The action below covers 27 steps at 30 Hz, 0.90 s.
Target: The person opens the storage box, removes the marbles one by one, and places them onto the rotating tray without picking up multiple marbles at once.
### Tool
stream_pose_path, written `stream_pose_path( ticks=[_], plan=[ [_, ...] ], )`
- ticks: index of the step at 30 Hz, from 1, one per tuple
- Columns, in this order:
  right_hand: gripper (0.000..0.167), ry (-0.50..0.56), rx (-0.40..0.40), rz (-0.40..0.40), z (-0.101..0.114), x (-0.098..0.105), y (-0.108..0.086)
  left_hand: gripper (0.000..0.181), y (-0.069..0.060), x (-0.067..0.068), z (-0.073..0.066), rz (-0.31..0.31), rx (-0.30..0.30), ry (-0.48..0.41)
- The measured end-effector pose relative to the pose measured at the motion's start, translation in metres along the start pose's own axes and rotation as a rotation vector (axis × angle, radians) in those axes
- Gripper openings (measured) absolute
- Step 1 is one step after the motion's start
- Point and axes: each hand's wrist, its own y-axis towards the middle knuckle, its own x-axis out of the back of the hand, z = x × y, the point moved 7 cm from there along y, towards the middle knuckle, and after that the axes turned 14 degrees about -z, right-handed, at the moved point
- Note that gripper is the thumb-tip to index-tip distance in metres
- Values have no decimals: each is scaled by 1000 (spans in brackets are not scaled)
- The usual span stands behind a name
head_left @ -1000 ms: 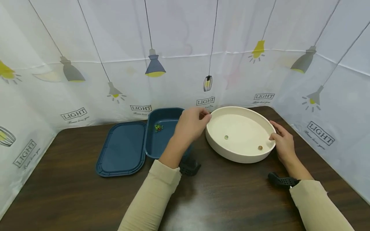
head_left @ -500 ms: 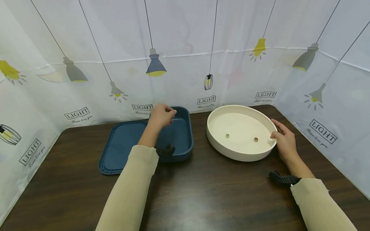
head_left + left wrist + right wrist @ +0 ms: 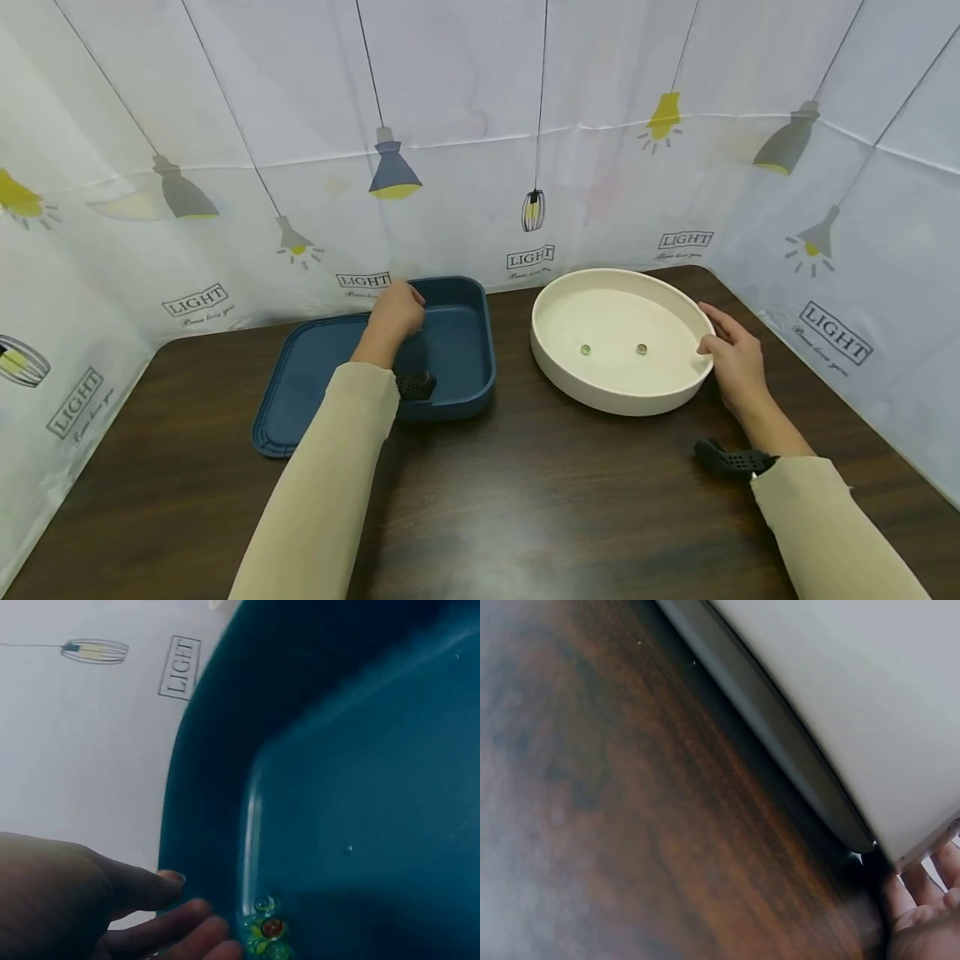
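My left hand (image 3: 396, 315) reaches over the left back part of a dark blue rectangular container (image 3: 450, 408). In the left wrist view its thumb and fingers are apart, with nothing visible between them. Close to the fingertips, several glass marbles (image 3: 264, 934), green, yellow and one reddish, lie in the container's corner; the hand hides them from the head camera. My right hand (image 3: 738, 367) grips the right rim of a round cream dish (image 3: 615, 308), thumb on the inner side and fingers outside. A green marble (image 3: 585, 350) and a brown marble (image 3: 641, 349) lie on the dish floor.
A flat dark blue lid (image 3: 307, 375) lies left of the container, partly under the left forearm. All stand on a dark wooden table (image 3: 525, 500). A white curtain (image 3: 465, 183) printed with lamps rises right behind the container and dish.
My left hand went from the dish's left rim to the container, then lower into it, its fingers loosening. The brown marble rolled left across the dish. My right hand kept its grip.
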Motion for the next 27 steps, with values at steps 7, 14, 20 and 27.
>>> stream_pose_path(
  ticks=[7,14,20,27],
  plan=[
    [74,2,3,8,1,1,-1,35,5,-7,2,27,-19,114],
    [73,6,9,8,0,2,-1,31,7,-16,4,-1,-26,184],
    [75,-7,7,8,-3,2,-1,32,7,-23,6,15,-18,203],
    [75,26,12,5,2,2,-1,34,11,-26,8,-3,-39,201]
  ],
)
